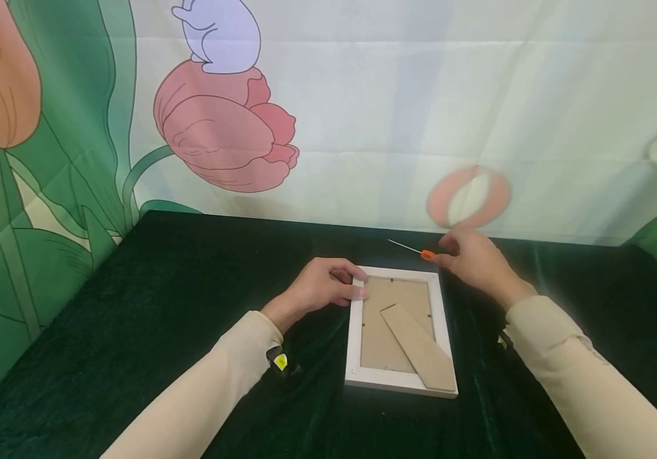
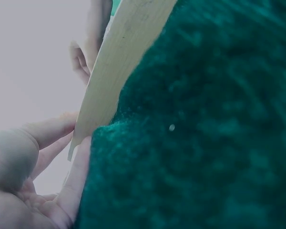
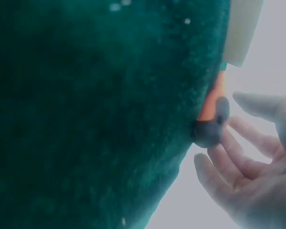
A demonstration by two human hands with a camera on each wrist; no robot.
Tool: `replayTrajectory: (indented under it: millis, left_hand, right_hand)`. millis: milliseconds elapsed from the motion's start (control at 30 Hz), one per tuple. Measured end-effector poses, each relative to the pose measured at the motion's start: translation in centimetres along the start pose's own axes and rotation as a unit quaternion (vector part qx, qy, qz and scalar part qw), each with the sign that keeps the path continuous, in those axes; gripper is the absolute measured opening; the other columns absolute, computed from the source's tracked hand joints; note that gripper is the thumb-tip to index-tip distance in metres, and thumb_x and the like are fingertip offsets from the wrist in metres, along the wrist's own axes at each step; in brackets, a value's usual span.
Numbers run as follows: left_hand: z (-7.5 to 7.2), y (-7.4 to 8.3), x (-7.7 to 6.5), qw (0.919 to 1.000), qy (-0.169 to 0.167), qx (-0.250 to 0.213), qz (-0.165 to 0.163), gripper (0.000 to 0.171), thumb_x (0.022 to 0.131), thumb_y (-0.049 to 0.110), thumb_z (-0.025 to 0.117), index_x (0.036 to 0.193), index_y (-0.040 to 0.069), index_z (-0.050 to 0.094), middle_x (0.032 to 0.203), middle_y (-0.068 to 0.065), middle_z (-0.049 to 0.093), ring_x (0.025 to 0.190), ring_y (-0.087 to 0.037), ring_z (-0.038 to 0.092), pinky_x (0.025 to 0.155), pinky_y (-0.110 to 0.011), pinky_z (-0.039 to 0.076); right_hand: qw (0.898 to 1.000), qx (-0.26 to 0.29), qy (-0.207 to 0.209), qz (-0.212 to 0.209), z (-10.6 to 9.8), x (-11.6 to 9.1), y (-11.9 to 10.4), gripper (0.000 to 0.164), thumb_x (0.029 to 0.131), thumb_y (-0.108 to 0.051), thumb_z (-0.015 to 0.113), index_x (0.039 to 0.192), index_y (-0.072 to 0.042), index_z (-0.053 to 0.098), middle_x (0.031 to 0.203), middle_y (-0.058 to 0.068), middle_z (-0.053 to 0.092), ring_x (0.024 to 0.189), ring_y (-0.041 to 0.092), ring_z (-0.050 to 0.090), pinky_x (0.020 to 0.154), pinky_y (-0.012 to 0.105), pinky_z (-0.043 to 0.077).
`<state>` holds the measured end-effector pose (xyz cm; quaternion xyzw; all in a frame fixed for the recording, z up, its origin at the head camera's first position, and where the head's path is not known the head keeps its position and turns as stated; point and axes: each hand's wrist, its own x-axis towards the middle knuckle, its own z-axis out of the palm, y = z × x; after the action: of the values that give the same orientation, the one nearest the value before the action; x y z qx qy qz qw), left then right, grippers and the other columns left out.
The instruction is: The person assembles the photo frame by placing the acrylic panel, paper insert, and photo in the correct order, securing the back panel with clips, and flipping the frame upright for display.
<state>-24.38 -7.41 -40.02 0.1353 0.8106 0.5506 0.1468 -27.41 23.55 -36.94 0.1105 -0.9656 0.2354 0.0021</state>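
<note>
A white picture frame lies back side up, showing its beige backing board and a slanted easel stand. My left hand pinches the frame's upper left edge, thumb on top; in the left wrist view its fingers meet the frame's side. Beyond the frame's far right corner lies a screwdriver with a thin metal shaft pointing left. My right hand is at its handle end. The right wrist view shows the orange and black handle beside loosely spread fingers, the thumb apart from it.
Dark green velvet cloth covers the table. Behind it hangs a curtain printed with tulips and a white animal. Small dark tabs stand along the backing board's edges.
</note>
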Motion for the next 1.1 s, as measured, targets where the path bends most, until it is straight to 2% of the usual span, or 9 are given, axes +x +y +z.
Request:
replayTrajectory:
  millis: [167,233,333,433,567,833,1100]
  left_hand:
    - [0.0,0.2,-0.1,1.0000,0.000,0.006,-0.007,0.031,0.090,0.022,0.088,0.118,0.013,0.078,0.106,-0.009,0.070,0.093,-0.027,0.072,0.083,-0.035,0.064]
    - [0.1,0.3,-0.1,0.9999,0.000,0.010,-0.011,0.032,0.090,0.022,0.088,0.119,0.013,0.078,0.107,-0.009,0.070,0.093,-0.027,0.072,0.084,-0.035,0.064]
    - [0.1,0.4,-0.2,0.9998,0.001,0.012,-0.014,0.032,0.090,0.022,0.088,0.119,0.014,0.078,0.108,-0.009,0.070,0.093,-0.027,0.072,0.084,-0.035,0.064]
    - [0.1,0.5,-0.3,0.9998,0.002,0.013,-0.015,0.032,0.091,0.021,0.087,0.120,0.013,0.078,0.109,-0.009,0.070,0.094,-0.027,0.072,0.085,-0.035,0.064]
    - [0.0,0.8,-0.5,0.9997,0.005,0.020,-0.013,0.030,0.093,0.019,0.085,0.121,0.014,0.078,0.111,-0.009,0.070,0.096,-0.028,0.071,0.086,-0.035,0.063]
    - [-0.3,1.2,-1.7,0.9994,0.005,0.032,-0.008,0.033,0.096,0.010,0.080,0.128,0.010,0.073,0.117,-0.012,0.069,0.098,-0.029,0.071,0.088,-0.038,0.063]
    - [-0.3,1.4,-3.0,0.9996,-0.010,0.025,0.000,0.036,0.097,0.004,0.076,0.132,0.008,0.070,0.116,-0.014,0.067,0.094,-0.027,0.072,0.085,-0.037,0.064]
  right_hand:
    - [0.999,0.014,0.049,-0.005,-0.9,-2.0,-0.3,0.036,0.100,-0.009,0.072,0.131,0.005,0.060,0.129,0.029,0.063,0.115,0.046,0.061,0.096,0.064,0.055]
    - [0.998,0.032,0.054,-0.001,-1.1,-3.0,-0.4,0.035,0.101,-0.009,0.071,0.131,0.005,0.060,0.127,0.028,0.063,0.112,0.045,0.061,0.095,0.063,0.056]
    - [0.997,0.058,0.049,0.013,-1.0,-4.5,-0.5,0.033,0.103,-0.013,0.071,0.129,0.005,0.062,0.124,0.026,0.065,0.108,0.042,0.063,0.090,0.058,0.059]
    - [0.996,0.081,0.033,0.022,-0.7,-5.6,-0.6,0.034,0.103,-0.017,0.071,0.130,0.003,0.062,0.120,0.023,0.069,0.097,0.035,0.067,0.080,0.047,0.062]
    - [0.993,0.115,0.015,0.025,-0.7,-7.0,-1.0,0.035,0.103,-0.019,0.072,0.130,0.002,0.062,0.115,0.021,0.071,0.085,0.027,0.068,0.072,0.035,0.061]
    - [0.987,0.155,-0.006,0.037,-0.5,-8.9,-2.6,0.038,0.103,-0.021,0.073,0.131,0.001,0.063,0.114,0.017,0.072,0.085,0.025,0.070,0.075,0.034,0.063]
    - [0.983,0.179,-0.022,0.036,0.5,-9.2,-1.9,0.040,0.102,-0.019,0.073,0.135,0.002,0.062,0.113,0.015,0.072,0.085,0.023,0.069,0.075,0.036,0.064]
